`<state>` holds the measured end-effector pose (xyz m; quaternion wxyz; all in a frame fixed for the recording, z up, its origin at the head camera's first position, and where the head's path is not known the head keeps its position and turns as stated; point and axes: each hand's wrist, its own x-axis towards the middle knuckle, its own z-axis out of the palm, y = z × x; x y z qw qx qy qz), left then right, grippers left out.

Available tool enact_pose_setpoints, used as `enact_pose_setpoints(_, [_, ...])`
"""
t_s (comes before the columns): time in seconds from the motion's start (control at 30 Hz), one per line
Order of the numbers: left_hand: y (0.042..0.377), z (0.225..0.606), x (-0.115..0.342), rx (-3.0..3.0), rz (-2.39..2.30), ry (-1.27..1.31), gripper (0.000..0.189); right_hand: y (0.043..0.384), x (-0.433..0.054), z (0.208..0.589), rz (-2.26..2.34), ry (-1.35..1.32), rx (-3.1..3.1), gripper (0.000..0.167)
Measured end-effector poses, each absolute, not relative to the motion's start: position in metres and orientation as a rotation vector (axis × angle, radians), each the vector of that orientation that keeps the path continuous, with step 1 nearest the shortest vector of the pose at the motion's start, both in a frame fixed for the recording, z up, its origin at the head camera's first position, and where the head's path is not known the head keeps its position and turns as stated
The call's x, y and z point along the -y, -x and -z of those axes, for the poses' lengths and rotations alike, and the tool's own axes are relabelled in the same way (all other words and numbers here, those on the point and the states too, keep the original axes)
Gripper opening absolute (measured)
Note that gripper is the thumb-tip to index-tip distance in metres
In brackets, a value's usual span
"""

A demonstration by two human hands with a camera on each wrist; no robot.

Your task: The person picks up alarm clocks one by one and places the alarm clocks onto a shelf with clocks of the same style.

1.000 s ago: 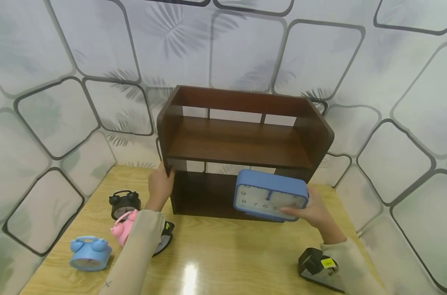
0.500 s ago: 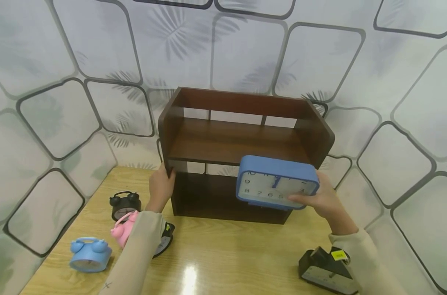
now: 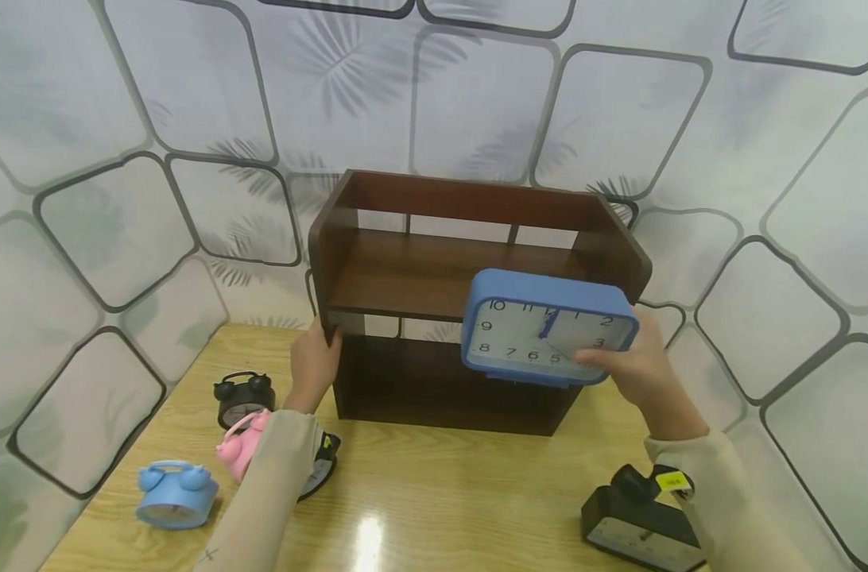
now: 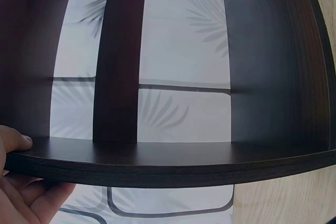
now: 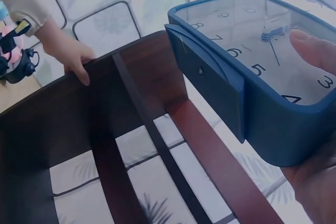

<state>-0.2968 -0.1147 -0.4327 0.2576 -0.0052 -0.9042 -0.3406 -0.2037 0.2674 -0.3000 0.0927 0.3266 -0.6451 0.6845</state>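
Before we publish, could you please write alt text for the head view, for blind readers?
A person's right hand holds a blue clock in front of a brown shelf, whose left side the left hand grips. A light-blue alarm clock and other clocks are on the wooden table.

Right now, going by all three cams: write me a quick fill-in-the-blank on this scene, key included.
1. The right grip holds a rectangular clock whose frame is ____.
2. The left grip grasps the shelf unit by its ____ side panel.
3. Between the black alarm clock and the light-blue alarm clock in the head view is one coloured ____.

Missing words: blue; left; pink.
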Motion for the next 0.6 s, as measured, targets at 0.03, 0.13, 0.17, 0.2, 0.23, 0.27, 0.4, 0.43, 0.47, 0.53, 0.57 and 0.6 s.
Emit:
enact_pose_setpoints(0.03, [0.297,0.433,0.115,2.45,0.924,0.016,0.025,0.205,-0.267,0.298,-2.036,-0.97,1.901,0.048])
enact_pose_setpoints(0.13, [0.297,0.433,0.115,2.446,0.927,0.018,0.025,0.207,-0.265,0.291,-2.04,-0.957,1.884,0.049])
enact_pose_setpoints(0.17, [0.296,0.432,0.115,2.446,0.93,0.017,0.025,0.208,-0.265,0.289,-2.04,-0.946,1.888,0.049])
enact_pose_setpoints(0.2, [0.296,0.432,0.115,2.447,0.93,0.017,0.025,0.21,-0.264,0.286,-2.03,-0.943,1.897,0.049])
enact_pose_setpoints(0.23, [0.296,0.432,0.115,2.448,0.931,0.015,0.025,0.211,-0.263,0.284,-2.031,-0.929,1.905,0.05])
enact_pose_setpoints(0.27, [0.296,0.431,0.115,2.451,0.931,0.013,0.025,0.212,-0.262,0.282,-2.03,-0.905,1.922,0.05])
enact_pose_setpoints(0.4, [0.296,0.431,0.115,2.466,0.927,0.009,0.026,0.22,-0.257,0.273,-1.996,-0.796,2.012,0.051])
enact_pose_setpoints(0.43, [0.296,0.431,0.115,2.465,0.927,0.007,0.026,0.223,-0.256,0.271,-2.004,-0.776,2.026,0.051])
enact_pose_setpoints(0.47, [0.296,0.431,0.115,2.466,0.925,0.007,0.026,0.225,-0.255,0.269,-2.011,-0.764,2.038,0.05])
enact_pose_setpoints(0.53, [0.296,0.431,0.114,2.462,0.925,0.006,0.026,0.231,-0.252,0.267,-2.016,-0.766,2.053,0.05])
enact_pose_setpoints(0.57, [0.296,0.431,0.114,2.46,0.925,0.005,0.026,0.234,-0.25,0.266,-2.027,-0.765,2.056,0.05])
enact_pose_setpoints(0.6, [0.296,0.431,0.114,2.458,0.922,0.003,0.027,0.236,-0.249,0.265,-2.04,-0.768,2.058,0.05])
